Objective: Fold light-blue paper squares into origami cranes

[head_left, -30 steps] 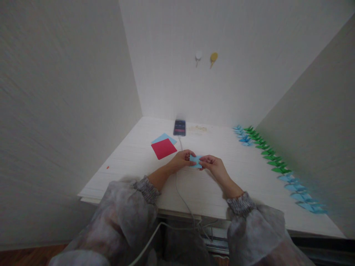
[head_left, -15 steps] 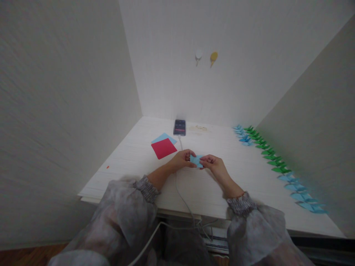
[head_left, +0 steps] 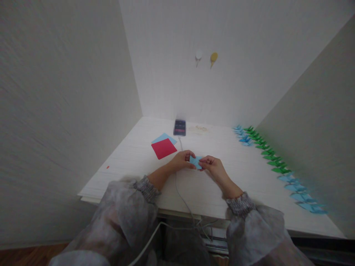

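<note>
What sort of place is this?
Probably a small desk nook for papercraft: a white tabletop closed in by pale walls, green and blue folded paper figures lined along the right, and a small light-blue paper held in the middle.

White wood-grained bench (head_left: 133, 159) spreading beneath the fingers (head_left: 189, 152); left of them, a square red paper sheet (head_left: 163, 149) overlaps a light-blue paper sheet (head_left: 164, 136)! Beyond, a dark rectangular phone (head_left: 179, 128), thin white cable (head_left: 181, 142) attached; far left, a tiny orange scrap (head_left: 108, 167); well right, green folded-paper birds (head_left: 268, 152) and blue folded-paper birds (head_left: 301, 196) lined up.
</note>
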`<act>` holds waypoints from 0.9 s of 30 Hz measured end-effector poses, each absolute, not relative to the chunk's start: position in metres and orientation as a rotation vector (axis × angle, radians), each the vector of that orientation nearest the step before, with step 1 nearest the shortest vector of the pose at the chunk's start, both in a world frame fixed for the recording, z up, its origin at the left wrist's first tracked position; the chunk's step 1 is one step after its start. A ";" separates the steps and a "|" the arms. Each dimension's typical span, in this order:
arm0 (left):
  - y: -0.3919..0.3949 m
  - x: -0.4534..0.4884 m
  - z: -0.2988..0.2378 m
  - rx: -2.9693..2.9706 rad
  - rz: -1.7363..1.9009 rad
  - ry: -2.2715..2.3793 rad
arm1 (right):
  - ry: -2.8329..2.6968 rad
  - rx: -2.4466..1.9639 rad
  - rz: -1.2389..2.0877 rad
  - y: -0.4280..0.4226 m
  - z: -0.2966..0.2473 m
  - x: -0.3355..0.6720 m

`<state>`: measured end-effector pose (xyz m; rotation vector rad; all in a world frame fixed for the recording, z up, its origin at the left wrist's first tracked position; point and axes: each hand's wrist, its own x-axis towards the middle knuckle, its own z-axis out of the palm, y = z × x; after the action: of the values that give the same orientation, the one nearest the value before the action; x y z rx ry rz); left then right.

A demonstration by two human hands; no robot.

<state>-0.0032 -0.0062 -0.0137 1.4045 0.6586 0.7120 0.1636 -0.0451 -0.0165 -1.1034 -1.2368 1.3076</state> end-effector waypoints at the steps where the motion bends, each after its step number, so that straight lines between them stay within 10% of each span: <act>1: -0.006 -0.003 -0.013 1.405 0.718 0.660 | -1.237 -1.107 1.305 -0.045 -0.016 0.163; 27: -0.009 -0.001 -0.013 1.267 0.689 0.618 | -1.274 -1.139 1.164 -0.048 -0.010 0.157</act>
<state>-0.0008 -0.0095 -0.0131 1.2672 0.6183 0.6892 0.1572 -0.0480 -0.0098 -1.1390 -1.2743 1.1640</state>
